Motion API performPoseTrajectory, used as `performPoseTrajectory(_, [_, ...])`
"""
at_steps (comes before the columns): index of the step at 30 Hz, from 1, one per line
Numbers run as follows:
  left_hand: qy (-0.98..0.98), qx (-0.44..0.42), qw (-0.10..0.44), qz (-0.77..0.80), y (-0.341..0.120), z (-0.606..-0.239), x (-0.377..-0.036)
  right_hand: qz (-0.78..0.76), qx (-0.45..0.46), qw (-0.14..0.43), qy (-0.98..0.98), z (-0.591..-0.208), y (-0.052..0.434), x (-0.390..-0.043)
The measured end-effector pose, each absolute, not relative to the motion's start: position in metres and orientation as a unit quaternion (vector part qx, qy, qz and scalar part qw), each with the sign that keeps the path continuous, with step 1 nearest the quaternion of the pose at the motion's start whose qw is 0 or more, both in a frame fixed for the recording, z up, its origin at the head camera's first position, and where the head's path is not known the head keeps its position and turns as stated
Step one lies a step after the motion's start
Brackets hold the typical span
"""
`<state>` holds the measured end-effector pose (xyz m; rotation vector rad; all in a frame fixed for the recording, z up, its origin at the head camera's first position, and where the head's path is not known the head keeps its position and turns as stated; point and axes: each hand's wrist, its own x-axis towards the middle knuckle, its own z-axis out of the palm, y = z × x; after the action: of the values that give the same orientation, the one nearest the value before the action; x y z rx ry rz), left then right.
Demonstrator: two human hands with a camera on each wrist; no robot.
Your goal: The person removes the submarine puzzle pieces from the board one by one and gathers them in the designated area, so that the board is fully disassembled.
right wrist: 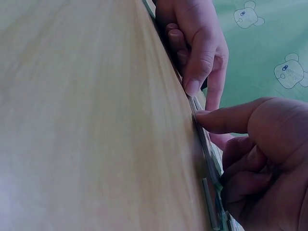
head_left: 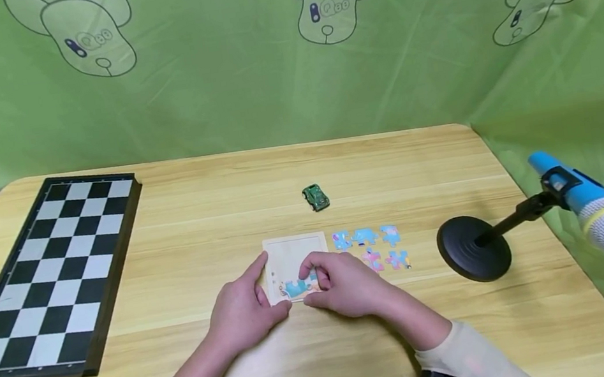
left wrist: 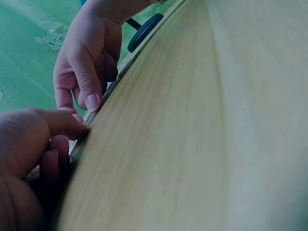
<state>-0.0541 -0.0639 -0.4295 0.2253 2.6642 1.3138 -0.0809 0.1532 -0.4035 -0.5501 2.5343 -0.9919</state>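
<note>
Backdrop: a green cloth (head_left: 240, 81) printed with cartoon bear heads hangs behind and to the right of the scene.
Tabletop: a pale wood tabletop (head_left: 211, 201) with rounded far corners carries everything.
Puzzle tray: a square, light-coloured puzzle tray (head_left: 294, 254) lies flat near the middle of the tabletop, close to the person; its near edge holds a few fitted blue pieces, the rest is bare.
Left hand: the left hand (head_left: 243, 309) rests at the tray's left near corner, forefinger stretched along the left edge, thumb curled against the near edge; the left wrist view shows the thumb tip pressed on the tray rim. It grips the tray.
Right hand: the right hand (head_left: 344, 282) sits over the tray's near right part, fingers curled down onto a puzzle piece (head_left: 315, 280), which it pinches at the tray's lower edge; in the right wrist view the forefinger tip touches the tray rim.
Loose pieces: a small group of blue and pink loose pieces (head_left: 371, 246) lies just right of the tray.
Toy car: a small green toy car (head_left: 315, 197) stands beyond the tray, apart from it.
Chessboard: a black-and-white chessboard (head_left: 55, 268) lies at the left side.
Microphone: a blue microphone (head_left: 600, 204) leans on a stand with a round black base (head_left: 473, 248) at the right.
</note>
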Motion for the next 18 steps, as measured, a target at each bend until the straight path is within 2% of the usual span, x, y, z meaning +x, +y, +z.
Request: performPoseTrajectory(18, [0.891,0.077,0.079,0.44,-0.0635,-0.4301,-0.0541,-0.338,-0.214,0.165,0.901,-0.4042,0.1519,-0.0797])
